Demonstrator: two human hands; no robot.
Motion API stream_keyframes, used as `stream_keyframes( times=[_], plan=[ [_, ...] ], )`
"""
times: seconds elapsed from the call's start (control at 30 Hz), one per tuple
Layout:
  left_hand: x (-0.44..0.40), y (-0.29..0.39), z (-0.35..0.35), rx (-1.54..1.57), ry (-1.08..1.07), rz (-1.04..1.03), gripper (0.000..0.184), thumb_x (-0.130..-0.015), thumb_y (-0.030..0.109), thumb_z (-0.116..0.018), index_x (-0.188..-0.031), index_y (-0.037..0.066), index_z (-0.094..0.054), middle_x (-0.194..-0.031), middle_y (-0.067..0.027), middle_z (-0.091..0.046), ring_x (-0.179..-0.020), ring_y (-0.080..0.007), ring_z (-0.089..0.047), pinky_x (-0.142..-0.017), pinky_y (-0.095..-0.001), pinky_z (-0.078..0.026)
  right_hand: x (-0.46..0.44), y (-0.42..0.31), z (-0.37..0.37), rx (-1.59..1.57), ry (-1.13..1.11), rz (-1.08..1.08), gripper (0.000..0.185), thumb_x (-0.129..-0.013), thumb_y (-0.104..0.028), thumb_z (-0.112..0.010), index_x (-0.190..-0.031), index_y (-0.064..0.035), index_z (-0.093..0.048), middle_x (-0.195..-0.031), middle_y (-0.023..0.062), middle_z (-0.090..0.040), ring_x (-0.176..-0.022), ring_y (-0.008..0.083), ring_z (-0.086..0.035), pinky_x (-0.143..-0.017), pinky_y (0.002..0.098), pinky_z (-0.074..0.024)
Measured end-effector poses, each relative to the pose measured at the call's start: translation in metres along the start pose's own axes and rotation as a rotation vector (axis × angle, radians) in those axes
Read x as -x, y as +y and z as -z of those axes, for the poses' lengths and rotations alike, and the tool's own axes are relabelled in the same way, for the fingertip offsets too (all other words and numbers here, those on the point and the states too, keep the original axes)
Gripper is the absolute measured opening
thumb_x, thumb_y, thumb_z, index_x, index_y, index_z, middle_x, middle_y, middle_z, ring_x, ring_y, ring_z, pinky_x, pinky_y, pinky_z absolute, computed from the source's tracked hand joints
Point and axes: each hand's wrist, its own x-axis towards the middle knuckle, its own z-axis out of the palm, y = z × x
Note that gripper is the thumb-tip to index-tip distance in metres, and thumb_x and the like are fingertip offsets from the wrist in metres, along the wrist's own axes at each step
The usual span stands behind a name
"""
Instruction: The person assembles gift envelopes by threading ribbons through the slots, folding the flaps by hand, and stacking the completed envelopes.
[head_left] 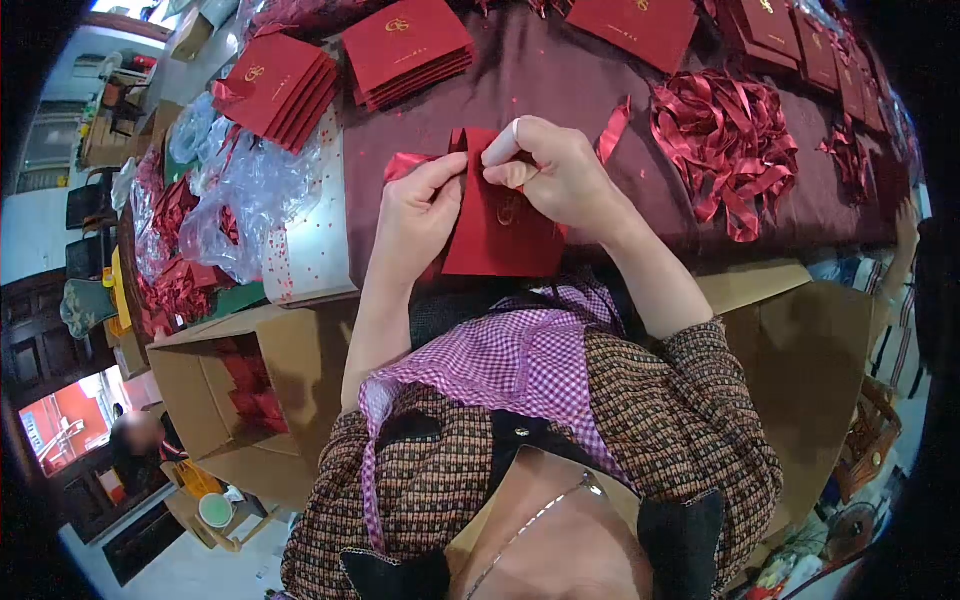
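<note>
On the tabletop, left end: crumpled clear plastic wrap, apparently out of the way; one heap.
Left stacks: flat gold-printed red bags, layered face up, probably for easy taking; two stacks.
Left hand: fingers pinching the upper edge of a rectangular red paper bag, probably for steadiness.
Held bag: between both hands, at the tabletop's near edge; one.
Right hand: fingers bunched against the bag; anything gripped, cannot tell.
Right side: tangled glossy red satin ribbons, seemingly within reach; one heap, strands uncountable.
</note>
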Motion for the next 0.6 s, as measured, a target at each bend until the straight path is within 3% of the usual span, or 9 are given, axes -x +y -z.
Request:
stream_keyframes(
  times=[0.07,0.17,0.23,0.3,0.33,0.5,0.57,0.6],
  plan=[
    [0.001,0.002,-0.001,-0.017,0.017,-0.018,0.02,-0.085,-0.001,-0.059,-0.104,-0.006,-0.064,-0.089,-0.0103,-0.069,-0.082,-0.0109,-0.063,-0.074,-0.0251,-0.049,-0.003,-0.001,0.006,0.095,-0.098,0.122,0.012,-0.081,-0.002,-0.068,-0.092,-0.0002,-0.062,-0.082,0.0093,-0.063,-0.079,0.0149,-0.062,-0.069,0.0277,-0.0491],
    [-0.001,0.007,-0.002,-0.043,0.017,-0.07,0.018,-0.084,0.0,-0.059,-0.1,-0.006,-0.064,-0.085,-0.0106,-0.068,-0.079,-0.0106,-0.062,-0.072,-0.0249,-0.049,-0.012,-0.01,0.019,-0.034,-0.184,0.033,0.016,-0.082,-0.006,-0.069,-0.097,-0.0038,-0.065,-0.086,0.0084,-0.062,-0.08,0.0169,-0.061,-0.069,0.028,-0.0486],
    [-0.002,0.01,-0.003,-0.055,0.005,-0.106,0.017,-0.083,0.0,-0.058,-0.098,-0.006,-0.064,-0.084,-0.0102,-0.068,-0.077,-0.0103,-0.062,-0.07,-0.0245,-0.049,-0.022,-0.01,0.022,0.106,-0.149,0.161,0.02,-0.081,-0.008,-0.069,-0.1,-0.0084,-0.067,-0.091,0.007,-0.06,-0.086,0.0218,-0.059,-0.075,0.0308,-0.0474],
    [-0.003,0.012,-0.004,-0.077,-0.025,-0.094,0.016,-0.082,0.0,-0.057,-0.094,-0.006,-0.065,-0.081,-0.0068,-0.067,-0.075,-0.0084,-0.059,-0.068,-0.0235,-0.048,-0.028,-0.003,0.022,0.323,-0.158,0.42,0.016,-0.08,-0.009,-0.065,-0.096,-0.0104,-0.066,-0.085,0.0074,-0.058,-0.087,0.029,-0.055,-0.081,0.0378,-0.0442],
    [-0.004,0.01,-0.004,-0.079,-0.026,-0.094,0.016,-0.082,0.0,-0.057,-0.094,-0.006,-0.065,-0.081,-0.0068,-0.067,-0.075,-0.0084,-0.059,-0.068,-0.0235,-0.048,-0.029,-0.004,0.022,0.274,-0.199,0.362,0.012,-0.08,-0.01,-0.064,-0.092,-0.0107,-0.065,-0.087,0.0069,-0.058,-0.094,0.0283,-0.054,-0.086,0.0384,-0.0408],
    [-0.003,0.008,-0.002,0.192,0.025,0.189,0.014,-0.082,0.0,-0.057,-0.091,-0.007,-0.066,-0.08,-0.0002,-0.065,-0.074,-0.0054,-0.056,-0.066,-0.0208,-0.046,-0.029,-0.004,0.025,0.253,-0.271,0.344,0.012,-0.076,-0.002,-0.062,-0.086,-0.0084,-0.062,-0.088,0.007,-0.058,-0.091,0.0282,-0.054,-0.083,0.0375,-0.0426],
    [-0.003,0.0,0.001,0.196,0.03,0.193,0.013,-0.083,-0.001,-0.056,-0.09,-0.005,-0.066,-0.078,0.0013,-0.063,-0.071,-0.0052,-0.055,-0.065,-0.0204,-0.045,-0.029,-0.004,0.025,0.262,-0.282,0.332,0.014,-0.073,0.002,-0.063,-0.084,-0.0065,-0.061,-0.09,0.0071,-0.058,-0.089,0.0283,-0.055,-0.081,0.0371,-0.0437],
    [-0.003,-0.006,0.007,0.338,0.031,0.259,0.012,-0.083,-0.001,-0.057,-0.089,-0.004,-0.067,-0.076,0.0004,-0.063,-0.07,-0.0062,-0.056,-0.064,-0.0209,-0.045,-0.029,-0.003,0.025,0.293,-0.298,0.365,0.014,-0.073,0.003,-0.063,-0.083,-0.0059,-0.06,-0.088,0.007,-0.057,-0.088,0.0283,-0.054,-0.079,0.0371,-0.0435]
  ],
)
